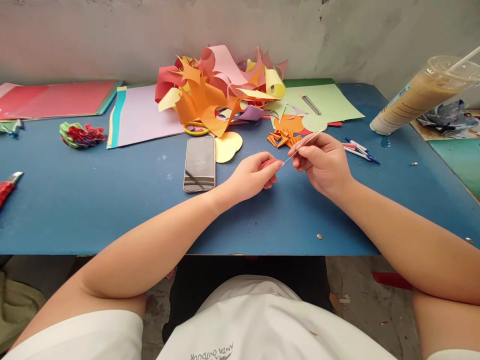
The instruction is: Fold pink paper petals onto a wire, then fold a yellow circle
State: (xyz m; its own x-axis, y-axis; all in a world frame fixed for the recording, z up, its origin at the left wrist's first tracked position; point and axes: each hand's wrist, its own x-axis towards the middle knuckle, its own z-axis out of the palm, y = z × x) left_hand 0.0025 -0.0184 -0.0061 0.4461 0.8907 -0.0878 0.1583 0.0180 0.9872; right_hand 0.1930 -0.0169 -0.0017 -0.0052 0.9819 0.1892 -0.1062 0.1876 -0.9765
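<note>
Over the blue table, my left hand (249, 175) pinches a small pink paper piece (267, 164) between thumb and fingers; most of it is hidden. My right hand (327, 164) is closed around a thin white stick (310, 138), held at a slant. The stick's lower end meets the pink piece at my left fingertips. Just beyond my hands lies a pile of small orange paper cones (284, 138). Yellow paper circles (227, 148) and a phone (200, 164) lie to the left of my left hand.
Behind, cut paper scraps (210, 97) heap over yellow-handled scissors (195, 129) and paper sheets (144, 112). Several pens (360, 150) lie right of my right hand. A tall drink cup (416, 97) stands farther right. A ruffled paper flower (82, 135) and a red-handled cutter (9, 187) are left.
</note>
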